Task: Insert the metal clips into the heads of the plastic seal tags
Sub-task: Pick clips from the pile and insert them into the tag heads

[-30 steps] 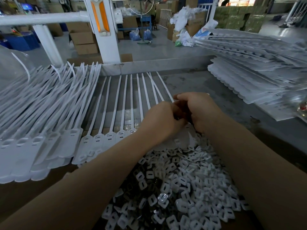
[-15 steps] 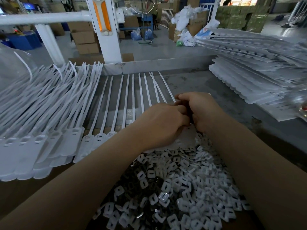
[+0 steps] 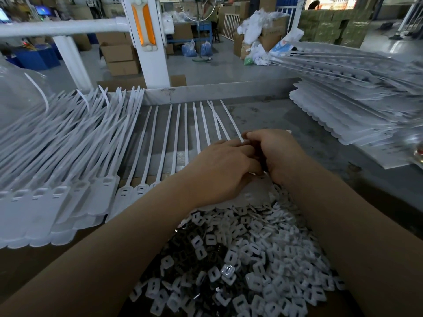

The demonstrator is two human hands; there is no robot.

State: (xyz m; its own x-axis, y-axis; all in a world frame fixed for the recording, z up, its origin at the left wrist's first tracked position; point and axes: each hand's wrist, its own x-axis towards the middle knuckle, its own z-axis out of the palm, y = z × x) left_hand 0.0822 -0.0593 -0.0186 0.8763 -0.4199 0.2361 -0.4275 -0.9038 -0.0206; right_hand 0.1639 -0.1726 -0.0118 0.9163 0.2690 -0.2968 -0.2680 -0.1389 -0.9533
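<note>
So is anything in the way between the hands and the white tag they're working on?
Nothing visible is. The left hand and right hand are pressed together right over the seal tag at the end of the row. The pile of clips lies nearer the person, under the forearms. What the fingers hold is hidden.

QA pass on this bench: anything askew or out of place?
Mostly tidy. In the flat row of seal tags the two rightmost straps slant and cross while the others run parallel. The loose clip pile in front mixes dark and white pieces. Both hands meet over the row's right end; what they hold is hidden.
</note>
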